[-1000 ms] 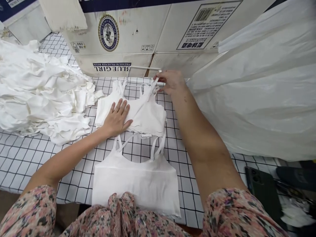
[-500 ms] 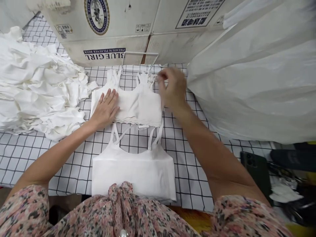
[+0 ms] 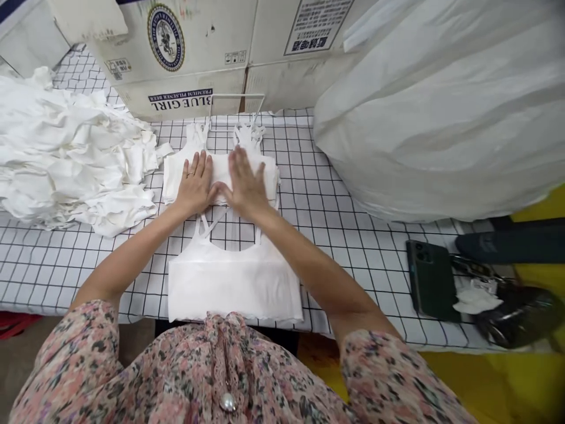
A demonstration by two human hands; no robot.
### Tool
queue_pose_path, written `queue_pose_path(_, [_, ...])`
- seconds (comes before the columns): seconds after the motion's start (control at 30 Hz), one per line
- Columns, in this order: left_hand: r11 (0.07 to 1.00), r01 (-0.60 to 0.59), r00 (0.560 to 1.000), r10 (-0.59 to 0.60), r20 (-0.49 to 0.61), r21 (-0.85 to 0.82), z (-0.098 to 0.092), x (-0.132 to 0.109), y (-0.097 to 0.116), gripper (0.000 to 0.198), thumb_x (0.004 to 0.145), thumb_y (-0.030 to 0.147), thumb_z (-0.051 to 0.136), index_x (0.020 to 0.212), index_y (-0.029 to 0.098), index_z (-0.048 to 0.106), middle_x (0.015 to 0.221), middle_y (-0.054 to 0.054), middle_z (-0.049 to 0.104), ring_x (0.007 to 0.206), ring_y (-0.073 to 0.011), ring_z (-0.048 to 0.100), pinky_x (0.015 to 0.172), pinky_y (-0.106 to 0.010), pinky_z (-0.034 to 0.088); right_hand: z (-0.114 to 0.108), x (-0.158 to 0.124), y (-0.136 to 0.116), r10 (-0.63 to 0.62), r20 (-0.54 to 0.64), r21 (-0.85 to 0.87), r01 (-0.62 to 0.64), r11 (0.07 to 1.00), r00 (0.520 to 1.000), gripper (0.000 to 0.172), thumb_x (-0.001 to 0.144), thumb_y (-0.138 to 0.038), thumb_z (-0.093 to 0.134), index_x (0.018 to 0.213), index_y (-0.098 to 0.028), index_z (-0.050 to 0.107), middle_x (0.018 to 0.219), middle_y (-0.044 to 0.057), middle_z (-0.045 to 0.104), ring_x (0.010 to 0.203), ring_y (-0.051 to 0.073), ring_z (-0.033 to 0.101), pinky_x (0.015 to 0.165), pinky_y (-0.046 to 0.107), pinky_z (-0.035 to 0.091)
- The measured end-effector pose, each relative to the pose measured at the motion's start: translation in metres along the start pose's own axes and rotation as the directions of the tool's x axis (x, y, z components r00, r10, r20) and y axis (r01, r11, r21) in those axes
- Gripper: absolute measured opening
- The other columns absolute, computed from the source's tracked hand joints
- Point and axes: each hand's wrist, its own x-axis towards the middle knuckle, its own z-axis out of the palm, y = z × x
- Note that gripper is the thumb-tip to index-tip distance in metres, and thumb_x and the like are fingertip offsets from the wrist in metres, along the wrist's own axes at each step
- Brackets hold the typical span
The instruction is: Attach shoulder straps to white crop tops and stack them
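Two white strappy crop tops lie flat on the grid-patterned table cloth (image 3: 335,265), one behind the other. My left hand (image 3: 195,182) and my right hand (image 3: 244,182) press flat, fingertips almost meeting the far top (image 3: 265,175), and hide its middle. The near top (image 3: 233,288) lies closer to me, with its crossed straps reaching up under my wrists. A heap of crumpled white fabric (image 3: 66,159) lies to the left of my left hand.
A thin white wire frame (image 3: 236,103) stands beyond the far top, against a printed cardboard box (image 3: 189,41). A large white plastic sack (image 3: 441,106) bulges over the right side. A dark phone (image 3: 431,280) and a dark bag (image 3: 516,315) lie at the right.
My right hand has moved from the far top's straps to its middle, beside my left hand. The head view has tilted, and more of the table's right side shows.
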Motion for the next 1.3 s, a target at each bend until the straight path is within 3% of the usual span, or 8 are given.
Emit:
queue_pose_path(0.1, [0.999,0.031,0.999,-0.031,0.011,-0.011,0.003,-0.004,-0.001,0.101,0.101,0.084,0.031,0.174,0.015,0.024,0.184,-0.015,0.011,0.173,-0.0353,0.005,0.141,-0.06,-0.002,0.012,0.004,-0.013,-0.007,0.119,0.024,0.005,1.0,0.993,0.087,0.107,-0.068,0.007,0.176,-0.018,-0.009,0.184,0.01,-0.007,0.173,0.028,-0.004,0.135,0.072,0.007])
queue_pose_path(0.37, [0.994,0.041,0.999,-0.041,0.0,-0.1,-0.03,-0.017,-0.022,0.084,0.102,0.075,0.048,0.166,0.022,0.042,0.18,-0.013,0.03,0.171,-0.0354,0.02,0.139,-0.063,0.014,-0.01,-0.056,0.075,0.129,0.007,0.013,-0.129,0.992,0.992,0.089,0.106,-0.072,0.021,0.173,-0.015,0.027,0.183,0.016,0.013,0.17,0.043,0.008,0.127,0.083,0.017])
queue_pose_path(0.5, [0.97,0.048,0.978,-0.094,-0.188,-0.238,-0.058,-0.093,0.027,0.041,0.111,0.041,0.042,0.138,0.021,0.066,0.139,-0.013,0.071,0.133,-0.0238,0.066,0.114,-0.046,0.056,-0.016,-0.059,0.041,-0.169,-0.017,0.14,0.17,0.975,0.985,0.057,0.109,-0.05,0.032,0.14,-0.023,0.072,0.146,0.012,0.067,0.153,0.036,0.042,0.127,0.062,0.037])
queue_pose_path(0.6, [0.949,-0.021,0.991,-0.021,-0.129,-0.314,-0.057,-0.171,0.071,0.03,0.11,0.032,0.046,0.12,0.021,0.072,0.113,-0.01,0.077,0.107,-0.0205,0.073,0.096,-0.041,0.065,-0.01,-0.049,0.01,-0.372,0.112,0.218,0.343,0.914,0.921,0.045,0.104,-0.042,0.047,0.134,-0.023,0.075,0.137,0.013,0.07,0.144,0.041,0.046,0.119,0.069,0.038])
queue_pose_path(0.73, [0.979,-0.114,0.992,0.121,0.027,-0.171,-0.031,-0.227,0.099,0.045,0.113,0.033,0.037,0.152,0.017,0.055,0.158,-0.017,0.059,0.156,-0.0272,0.051,0.128,-0.052,0.048,-0.008,-0.034,-0.008,-0.397,0.229,0.168,0.366,0.915,0.889,0.029,0.101,-0.031,0.056,0.114,-0.018,0.078,0.131,0.018,0.069,0.139,0.044,0.046,0.115,0.074,0.035])
queue_pose_path(0.87, [0.994,-0.108,0.982,0.112,0.154,-0.034,-0.009,-0.221,0.092,0.062,0.115,0.042,0.032,0.172,0.019,0.025,0.18,-0.015,0.028,0.172,-0.0283,0.017,0.141,-0.055,0.026,-0.021,-0.015,-0.011,-0.365,0.297,0.161,0.33,0.93,0.883,0.011,0.096,-0.017,0.064,0.093,-0.021,0.074,0.095,0.007,0.074,0.11,0.03,0.066,0.12,0.068,0.036])
queue_pose_path(1.13, [0.986,-0.164,0.986,0.165,0.027,-0.018,0.008,-0.215,0.083,0.08,0.114,0.044,0.042,0.176,0.021,-0.003,0.181,-0.017,0.023,0.171,-0.0319,0.018,0.14,-0.054,0.025,-0.092,0.048,0.034,-0.314,0.552,0.202,0.241,0.949,0.772,0.021,0.083,-0.04,0.091,0.085,-0.02,0.084,0.072,-0.003,0.073,0.073,0.014,0.066,0.077,0.032,0.052])
queue_pose_path(1.3, [0.985,-0.163,0.987,0.162,-0.019,-0.063,0.013,-0.219,0.081,0.079,0.112,0.04,0.051,0.176,0.017,0.011,0.179,-0.018,0.027,0.17,-0.0346,0.023,0.138,-0.056,0.028,-0.145,0.049,0.063,-0.336,0.47,0.165,0.293,0.942,0.816,0.012,0.084,-0.033,0.091,0.084,-0.023,0.084,0.075,-0.002,0.077,0.069,0.012,0.067,0.059,0.026,0.046])
